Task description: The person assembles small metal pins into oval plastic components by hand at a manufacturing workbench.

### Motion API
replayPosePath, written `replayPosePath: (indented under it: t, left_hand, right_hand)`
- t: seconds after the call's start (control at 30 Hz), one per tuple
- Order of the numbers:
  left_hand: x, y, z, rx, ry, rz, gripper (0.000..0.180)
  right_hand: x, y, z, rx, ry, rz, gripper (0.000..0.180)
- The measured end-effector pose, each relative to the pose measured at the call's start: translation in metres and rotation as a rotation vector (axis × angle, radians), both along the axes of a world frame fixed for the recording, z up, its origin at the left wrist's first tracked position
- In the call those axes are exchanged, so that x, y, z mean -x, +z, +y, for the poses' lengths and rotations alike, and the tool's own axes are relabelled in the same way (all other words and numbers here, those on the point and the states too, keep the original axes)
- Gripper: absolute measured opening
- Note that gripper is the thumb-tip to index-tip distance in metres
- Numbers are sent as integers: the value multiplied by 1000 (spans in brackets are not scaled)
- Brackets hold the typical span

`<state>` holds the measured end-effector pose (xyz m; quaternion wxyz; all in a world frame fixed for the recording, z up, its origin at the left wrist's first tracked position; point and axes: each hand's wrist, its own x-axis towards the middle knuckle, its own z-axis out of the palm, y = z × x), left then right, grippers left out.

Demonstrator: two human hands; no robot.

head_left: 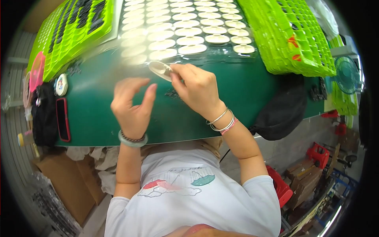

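Observation:
My right hand [197, 83] grips a white oval plastic shell [158, 69] between thumb and fingers; the shell is tilted, its hollow side showing. To its left, my left hand [132, 100] is raised over the table with thumb and curled fingers apart, nothing visible between them. A scatter of small dark parts [171, 94] lies on the green table [173, 122] below my hands. Beyond them, rows of similar white oval shells [191, 49] rest on a clear plastic sheet [225, 54].
Bright green crates flank the rows: one with dark parts [81, 31] at left, a stack [292, 47] at right. A red-edged phone [62, 119], a white oval case [61, 84] and a black bag [44, 112] sit at left. Black cloth [282, 108] hangs over the right edge.

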<state>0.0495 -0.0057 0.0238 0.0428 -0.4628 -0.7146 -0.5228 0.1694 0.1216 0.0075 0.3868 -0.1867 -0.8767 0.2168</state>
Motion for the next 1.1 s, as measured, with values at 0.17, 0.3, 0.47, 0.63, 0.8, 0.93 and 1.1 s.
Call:
replayPosePath:
  t: [0.17, 0.3, 0.47, 0.63, 0.8, 0.93, 1.1]
  left_hand:
    - [12, -1, -13, 5, 9, -47, 10]
    - [22, -8, -26, 0, 18, -71, 9]
    - [37, -16, -45, 61, 118, -102, 5]
    - [56, -24, -66, 54, 206, -151, 5]
    - [62, -26, -65, 219, 169, -136, 9]
    - [62, -39, -55, 493, 109, 39, 17]
    - [46, -38, -32, 556, 200, 206, 16]
  right_hand:
    - [-32, 29, 52, 46, -224, -204, 8]
    - [-56, 38, 109, -100, -301, -458, 12]
    - [-51, 20, 142, -69, -165, -598, 13]
    - [-46, 22, 169, -7, -111, -610, 12]
    - [-27, 14, 166, -55, -142, -618, 13]
    - [-21, 4, 169, -127, -155, -656, 13]
    - [-27, 5, 174, -121, -121, -586, 14]
